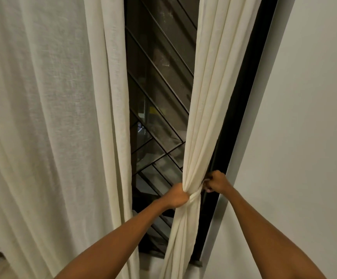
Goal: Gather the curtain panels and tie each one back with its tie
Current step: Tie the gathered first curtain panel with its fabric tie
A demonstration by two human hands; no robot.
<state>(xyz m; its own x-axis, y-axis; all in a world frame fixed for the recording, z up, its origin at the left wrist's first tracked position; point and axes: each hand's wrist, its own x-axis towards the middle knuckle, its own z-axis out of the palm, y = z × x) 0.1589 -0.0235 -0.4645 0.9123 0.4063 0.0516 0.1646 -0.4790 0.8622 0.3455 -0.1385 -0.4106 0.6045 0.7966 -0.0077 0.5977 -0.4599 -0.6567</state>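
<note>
One panel point(210, 97) is clamped by the left hand point(178, 196) so its tie point(195, 195), pinched by the right hand point(216, 182), can be tightened.

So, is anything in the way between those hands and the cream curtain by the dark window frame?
Nothing visible. The left hand grips the gathered cream fabric curtain panel, and the right hand pinches the matching cream tie beside it.
</note>
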